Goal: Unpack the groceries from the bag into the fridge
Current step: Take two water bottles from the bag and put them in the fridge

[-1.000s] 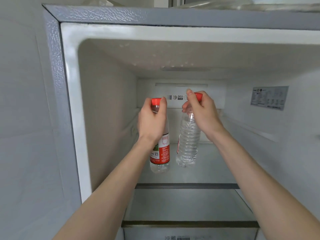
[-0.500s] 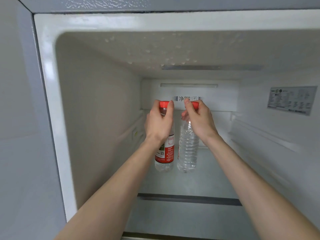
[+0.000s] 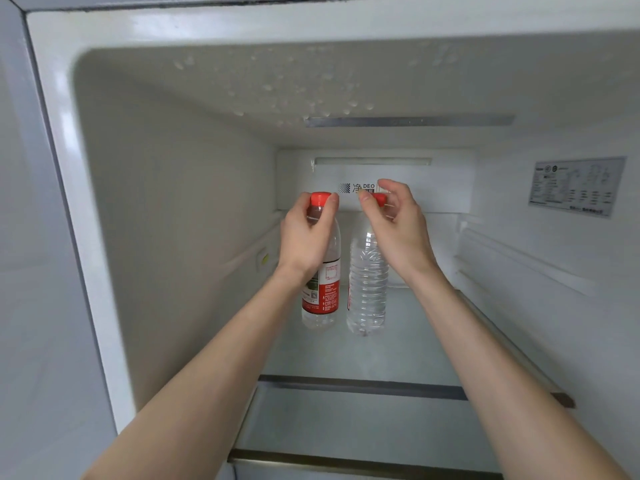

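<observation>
My left hand (image 3: 304, 237) curls round the red-labelled bottle (image 3: 323, 292) at its neck; my right hand (image 3: 398, 230) pinches the clear bottle (image 3: 367, 292) by its cap. I see both upright, side by side, on the glass shelf (image 3: 415, 341) in the fridge (image 3: 173, 237).

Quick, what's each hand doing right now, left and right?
Left hand: grips the red-labelled bottle near its top.
Right hand: pinches the top of the clear bottle.

The left hand (image 3: 304, 237) and right hand (image 3: 398, 233) have carried the red-labelled clear plastic bottle (image 3: 323, 296) and the plain ribbed clear plastic bottle (image 3: 369, 289) deeper over the glass fridge shelf (image 3: 398, 351). The right hand's fingers have spread a little round its red cap (image 3: 381, 199).
</observation>
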Available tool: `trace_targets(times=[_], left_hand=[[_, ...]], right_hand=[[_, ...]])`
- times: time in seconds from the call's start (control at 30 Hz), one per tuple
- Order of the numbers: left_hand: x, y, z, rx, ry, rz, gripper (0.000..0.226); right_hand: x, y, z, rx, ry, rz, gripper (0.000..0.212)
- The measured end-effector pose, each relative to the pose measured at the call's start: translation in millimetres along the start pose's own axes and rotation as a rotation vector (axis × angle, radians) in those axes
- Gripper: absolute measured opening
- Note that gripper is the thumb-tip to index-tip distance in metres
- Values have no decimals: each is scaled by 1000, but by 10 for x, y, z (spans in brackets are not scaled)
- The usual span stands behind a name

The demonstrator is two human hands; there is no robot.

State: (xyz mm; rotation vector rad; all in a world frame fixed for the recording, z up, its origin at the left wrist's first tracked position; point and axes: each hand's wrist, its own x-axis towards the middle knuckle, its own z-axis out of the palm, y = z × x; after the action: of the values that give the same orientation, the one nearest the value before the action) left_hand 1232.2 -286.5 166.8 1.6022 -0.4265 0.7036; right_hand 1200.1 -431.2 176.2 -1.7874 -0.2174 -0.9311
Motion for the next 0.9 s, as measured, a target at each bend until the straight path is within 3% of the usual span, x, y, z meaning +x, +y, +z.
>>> trace_targets(times=[0.2, 0.33, 0.43, 0.57, 0.7, 0.9], left_hand=[[-79, 88, -22, 90, -34, -55, 31], [-205, 82, -104, 184, -70, -153, 66], [-495, 109, -270, 299, -45, -151, 69], [-1058, 210, -509, 562, -54, -67, 61], [-1539, 344, -721, 856, -98, 128, 49], [-2204, 546, -1122, 995, -129, 261, 48]], right_hand=[[-319, -9, -93, -161, 73, -102, 61], [-545, -8, -172, -158, 49, -88, 64], [-723, -19, -163, -49, 24, -34, 64], [-1011, -49, -144, -150, -16, -53, 64], [-1423, -73, -208, -350, -34, -149, 64], [-2180, -77, -349, -553, -75, -256, 60]])
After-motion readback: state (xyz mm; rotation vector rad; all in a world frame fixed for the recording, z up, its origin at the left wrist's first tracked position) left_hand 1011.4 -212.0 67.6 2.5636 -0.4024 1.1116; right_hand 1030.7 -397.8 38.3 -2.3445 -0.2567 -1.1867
